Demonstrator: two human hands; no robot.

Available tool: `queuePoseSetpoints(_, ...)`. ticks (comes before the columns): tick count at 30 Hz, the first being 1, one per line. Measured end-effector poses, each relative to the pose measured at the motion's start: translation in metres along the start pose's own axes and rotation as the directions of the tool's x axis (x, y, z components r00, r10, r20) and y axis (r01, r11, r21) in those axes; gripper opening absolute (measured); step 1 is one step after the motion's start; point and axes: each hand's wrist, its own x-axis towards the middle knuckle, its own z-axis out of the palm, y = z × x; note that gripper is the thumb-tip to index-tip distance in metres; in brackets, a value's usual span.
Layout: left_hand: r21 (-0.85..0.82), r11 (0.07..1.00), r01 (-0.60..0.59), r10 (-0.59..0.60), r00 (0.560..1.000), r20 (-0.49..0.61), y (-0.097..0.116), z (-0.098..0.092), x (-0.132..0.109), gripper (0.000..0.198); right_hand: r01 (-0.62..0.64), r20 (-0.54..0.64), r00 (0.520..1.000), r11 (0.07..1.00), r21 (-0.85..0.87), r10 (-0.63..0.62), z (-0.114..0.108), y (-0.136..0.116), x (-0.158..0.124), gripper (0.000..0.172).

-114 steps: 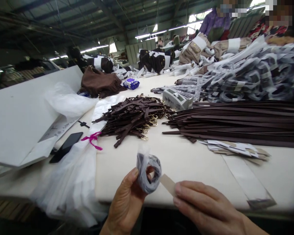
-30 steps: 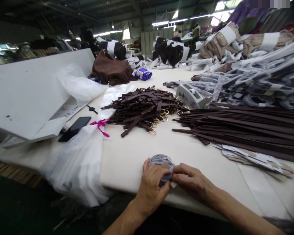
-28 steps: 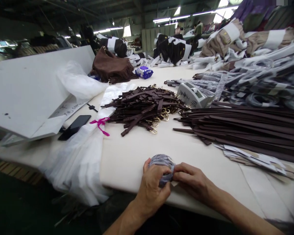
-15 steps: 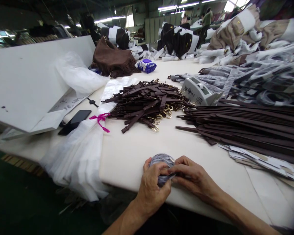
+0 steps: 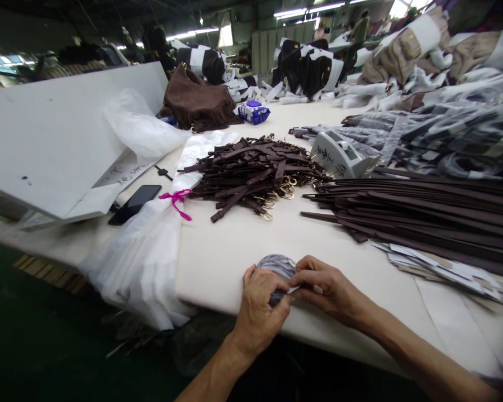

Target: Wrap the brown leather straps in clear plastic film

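My left hand (image 5: 260,310) is wrapped round a coiled strap bundle in clear plastic (image 5: 275,264) at the near edge of the white table (image 5: 243,245). The fingers of my right hand (image 5: 327,288) pinch a small paper strip (image 5: 294,290) against the side of that bundle. Both hands are closed and touch each other at the bundle. Most of the strip is hidden under my fingers.
A heap of short brown straps with gold clasps (image 5: 255,170) lies ahead, long brown straps (image 5: 423,209) to the right, paper strips (image 5: 436,265) below them. A tape dispenser (image 5: 339,156), a black phone (image 5: 134,204), white plastic bags (image 5: 146,251) and wrapped bundles (image 5: 444,139) surround them.
The paper strip, earlier held apart from the raised bundle, now lies against it. Both hands have come down to the table edge, and the right fingers have closed in on the bundle.
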Motion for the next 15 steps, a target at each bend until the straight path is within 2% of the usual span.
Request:
queuePoseSetpoints(4, -0.083, 0.997, -0.002, 0.0, 0.999, -0.032, -0.0022, 0.0015, 0.0023, 0.009, -0.022, 0.05, 0.998, 1.0, -0.01, 0.022, -0.005, -0.0019, 0.0062, 0.01)
queuePoseSetpoints(11, -0.11, 0.991, 0.078, -0.082, 0.996, -0.034, 0.0015, 0.0006, 0.0031, 0.013, -0.025, 0.091, 0.996, 0.996, 0.084, 0.018, -0.0085, -0.0023, 0.0099, 0.011)
queuePoseSetpoints(15, -0.104, 0.992, 0.064, -0.066, 0.998, -0.013, 0.0021, -0.0002, 0.0043, 0.014, -0.039, 0.052, 0.998, 0.995, 0.094, 0.034, -0.008, -0.0028, 0.0094, 0.014)
